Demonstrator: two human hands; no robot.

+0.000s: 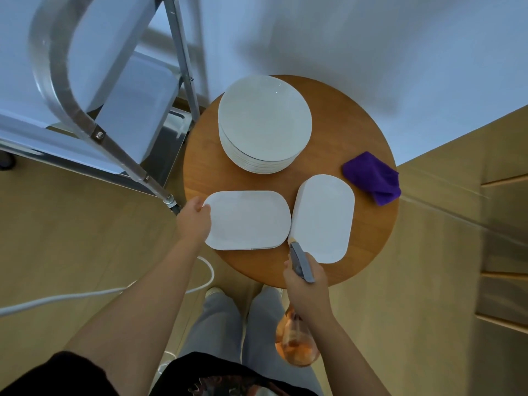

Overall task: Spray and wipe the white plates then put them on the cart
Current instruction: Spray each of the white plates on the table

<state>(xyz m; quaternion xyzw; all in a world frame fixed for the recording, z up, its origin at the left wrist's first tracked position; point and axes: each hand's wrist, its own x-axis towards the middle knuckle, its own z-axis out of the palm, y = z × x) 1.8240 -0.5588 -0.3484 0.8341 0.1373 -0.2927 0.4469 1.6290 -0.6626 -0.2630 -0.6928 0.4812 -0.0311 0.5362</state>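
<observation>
Head view: nearest, the right hand grips a spray bottle, fingers wrapped round its neck, nozzle by the right oblong plate. The left hand pinches the short edge of the left oblong plate on the round table. Beyond lie a purple cloth, stacked round plates and the metal cart.

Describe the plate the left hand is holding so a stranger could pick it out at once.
Find the round wooden table. On its near left edge lies a white oblong plate, lengthwise left to right, with the left hand gripping its left end. Its twin, the second oblong plate, lies lengthwise front to back, and the stack of round plates sits behind.
</observation>
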